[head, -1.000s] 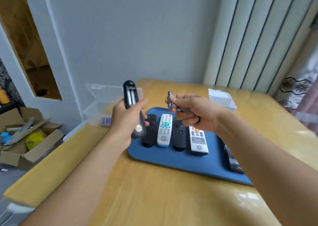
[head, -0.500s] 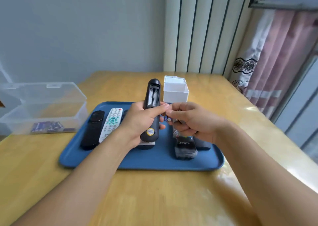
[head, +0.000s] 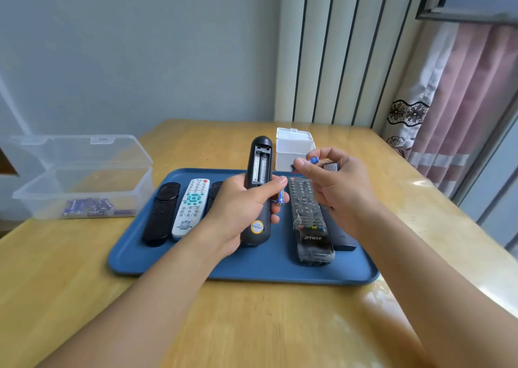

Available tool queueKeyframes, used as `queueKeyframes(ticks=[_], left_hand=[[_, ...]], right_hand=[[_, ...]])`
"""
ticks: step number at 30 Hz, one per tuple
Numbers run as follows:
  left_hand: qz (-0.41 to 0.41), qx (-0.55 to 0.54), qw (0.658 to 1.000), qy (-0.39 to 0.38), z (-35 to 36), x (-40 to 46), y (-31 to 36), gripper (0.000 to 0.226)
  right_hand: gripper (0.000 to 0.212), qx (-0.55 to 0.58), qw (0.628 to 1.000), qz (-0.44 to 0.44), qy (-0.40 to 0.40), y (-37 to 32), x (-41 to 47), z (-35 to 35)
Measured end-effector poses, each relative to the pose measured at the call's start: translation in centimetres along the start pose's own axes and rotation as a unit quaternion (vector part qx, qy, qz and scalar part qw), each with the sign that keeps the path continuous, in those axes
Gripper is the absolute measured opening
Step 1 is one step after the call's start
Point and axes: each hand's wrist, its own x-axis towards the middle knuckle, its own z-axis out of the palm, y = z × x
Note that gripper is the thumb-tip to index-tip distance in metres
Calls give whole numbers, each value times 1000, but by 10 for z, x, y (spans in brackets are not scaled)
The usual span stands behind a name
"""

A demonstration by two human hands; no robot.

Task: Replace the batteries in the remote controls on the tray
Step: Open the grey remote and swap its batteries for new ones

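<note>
My left hand (head: pixel 238 213) grips a black remote (head: pixel 258 171) back side up over the blue tray (head: pixel 196 264). Its battery compartment is open and looks empty. A blue battery (head: pixel 281 198) sits against the remote's right side at my left fingertips. My right hand (head: pixel 339 191), just right of the remote, pinches another blue battery (head: pixel 312 160) between thumb and forefinger and holds a small dark cover piece (head: pixel 330 167) in its fingers. On the tray lie a black remote (head: pixel 161 213), a white remote (head: pixel 190 207), a plastic-wrapped black remote (head: pixel 308 221) and a dark grey one (head: pixel 343 237).
An open clear plastic box (head: pixel 84 177) with several batteries (head: pixel 89 210) stands left of the tray. A small white box (head: pixel 294 148) stands behind the tray. The wooden table (head: pixel 252 325) ends at a wall; curtains hang at the right.
The camera view swung right and closer. My hands, together beside the remote half a second ago, came apart: the right hand rose with one battery, another stays at my left fingertips.
</note>
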Motion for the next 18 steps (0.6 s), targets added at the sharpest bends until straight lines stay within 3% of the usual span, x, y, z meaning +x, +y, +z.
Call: queueKeyframes(ticks=[4,9,14,18], left_hand=[[-29,3,999,-35,2,-5,1,12],[-35,5,997,-70,7,-11,0,17],[-3,32,997,-77,7,-9,-5,11],[2,19,996,-88,7,-8,-7,12]], right_hand=[[37,-68,994,-87,0,-8,-5,2],[31,-183,967,-178,3,-11,-15,10],[17,-217,954,-209,6,-10,-19,15],[22,-260,945,-198,0,-7,-20,18]])
